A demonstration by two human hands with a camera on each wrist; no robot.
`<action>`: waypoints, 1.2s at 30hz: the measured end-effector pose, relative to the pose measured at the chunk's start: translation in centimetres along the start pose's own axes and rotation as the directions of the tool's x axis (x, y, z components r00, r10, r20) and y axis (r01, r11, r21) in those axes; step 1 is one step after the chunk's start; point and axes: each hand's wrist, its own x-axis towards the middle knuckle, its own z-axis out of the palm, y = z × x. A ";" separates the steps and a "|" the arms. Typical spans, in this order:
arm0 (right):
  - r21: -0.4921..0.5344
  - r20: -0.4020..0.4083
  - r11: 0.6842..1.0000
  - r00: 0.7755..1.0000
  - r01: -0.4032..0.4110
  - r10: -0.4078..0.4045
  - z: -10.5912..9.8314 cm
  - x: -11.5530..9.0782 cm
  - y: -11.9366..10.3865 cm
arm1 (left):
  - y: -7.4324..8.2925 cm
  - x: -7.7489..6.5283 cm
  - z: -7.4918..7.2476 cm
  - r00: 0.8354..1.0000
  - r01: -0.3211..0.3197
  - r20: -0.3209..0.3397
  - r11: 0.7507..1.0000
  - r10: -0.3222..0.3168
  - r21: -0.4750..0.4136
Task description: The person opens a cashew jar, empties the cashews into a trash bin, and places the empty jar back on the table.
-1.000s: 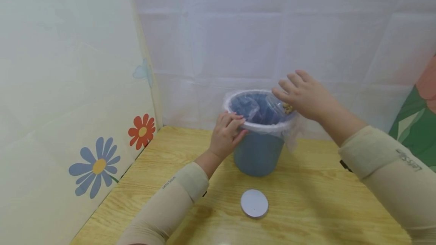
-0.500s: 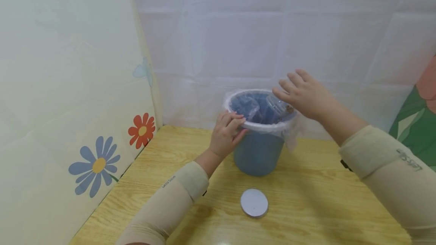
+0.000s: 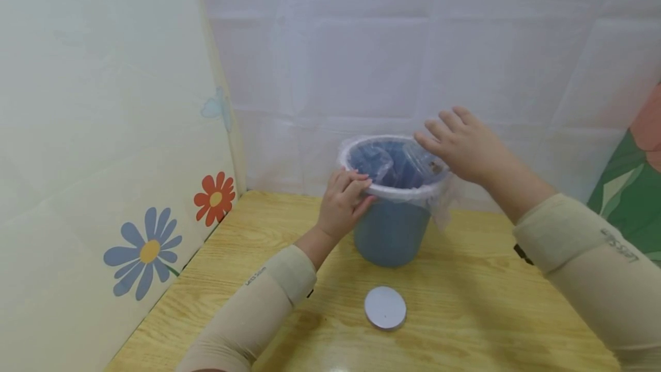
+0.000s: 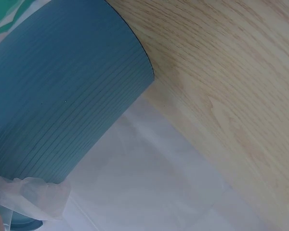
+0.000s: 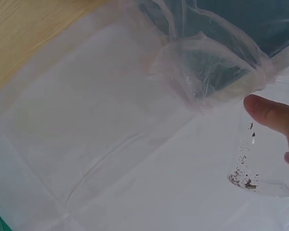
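A blue ribbed trash bin point(image 3: 389, 234) stands on the table, lined with a thin clear plastic bag point(image 3: 441, 206) folded over its rim. My left hand point(image 3: 341, 202) grips the bin's near-left rim, fingers over the edge and thumb outside. Above the right side of the opening, my right hand point(image 3: 462, 147) holds a clear jar point(image 5: 265, 161) tipped mouth-down into the bin. Brown crumbs point(image 5: 243, 180) cling near the jar's base and along its wall. The bin's bottom is hidden from view.
A round white lid point(image 3: 385, 307) lies flat on the wood-grain table point(image 3: 279, 234) in front of the bin. Behind stands a white sheet-covered wall point(image 3: 361, 62). To the left is a wall panel with printed flowers point(image 3: 150, 251).
Brown bits have left the tipped jar, from a visible clump to a few crumbs. Both hands stay nearly in place, and the bin and lid have not moved.
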 end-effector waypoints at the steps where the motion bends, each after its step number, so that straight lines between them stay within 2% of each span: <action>1: 0.018 -0.001 1.000 1.000 -0.011 0.011 0.1 0.0 0.0 | 0.0 0.0 0.0 1.000 0.000 0.000 1.000 0.000 -0.001; 9: 0.088 -0.001 0.993 0.997 -0.081 0.081 0.0 -0.3 -0.1 | 0.0 0.0 0.0 1.000 0.003 0.000 1.000 -0.003 -0.005; 15: 0.153 0.032 0.978 0.990 -0.142 0.138 0.1 -0.5 -0.4 | 0.0 0.0 -0.1 1.000 0.007 0.001 1.000 -0.007 -0.008; 21: 0.229 0.087 0.947 0.974 -0.225 0.210 0.2 -0.7 -0.5 | 0.0 0.1 -0.2 1.000 0.007 0.001 1.000 -0.007 -0.006; 36: 0.281 0.119 0.883 0.926 -0.376 0.357 1.2 -1.7 -0.2 | -0.1 0.0 0.2 1.000 -0.001 -0.002 1.000 0.001 -0.013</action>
